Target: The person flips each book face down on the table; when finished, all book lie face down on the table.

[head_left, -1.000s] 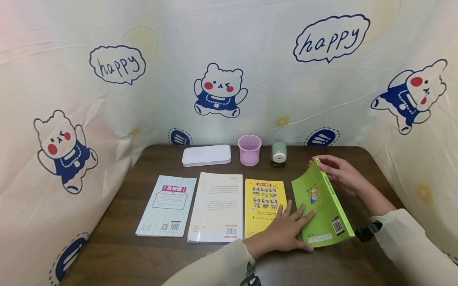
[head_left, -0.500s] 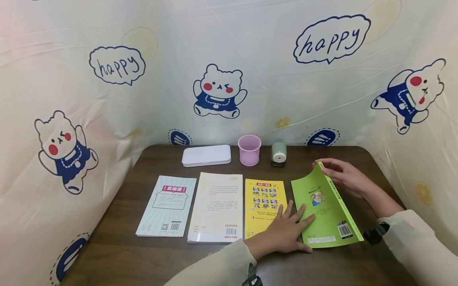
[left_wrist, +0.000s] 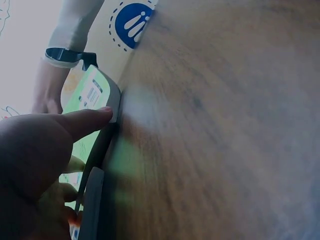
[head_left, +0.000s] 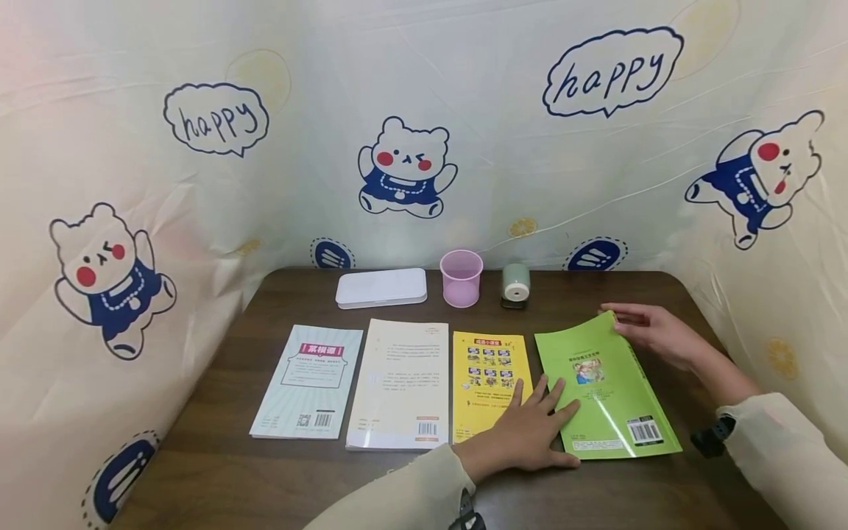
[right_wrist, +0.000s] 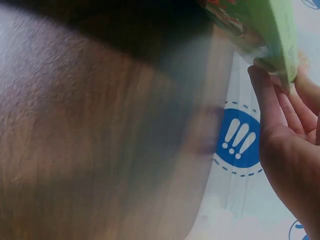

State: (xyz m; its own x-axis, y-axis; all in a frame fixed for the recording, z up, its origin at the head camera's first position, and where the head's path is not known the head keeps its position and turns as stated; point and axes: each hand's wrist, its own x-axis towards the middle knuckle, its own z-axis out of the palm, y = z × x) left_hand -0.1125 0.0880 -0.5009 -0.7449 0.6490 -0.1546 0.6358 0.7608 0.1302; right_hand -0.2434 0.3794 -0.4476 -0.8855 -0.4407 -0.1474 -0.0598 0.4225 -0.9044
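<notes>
A green book lies back cover up on the right, its far right corner lifted off the table. My right hand pinches that corner; in the right wrist view the thumb and fingers sit on either side of the raised green book. My left hand rests with spread fingers across the yellow book and the green book's left edge. The left wrist view shows the left thumb stretched along the green book's near edge.
A white book and a light blue book lie left of the yellow one. Along the back stand a white case, a pink cup and a green pencil sharpener. A printed curtain surrounds the table.
The green book's raised right side has come down toward the table, and my right hand has moved right and slightly nearer with its corner. My left hand has stayed in place.
</notes>
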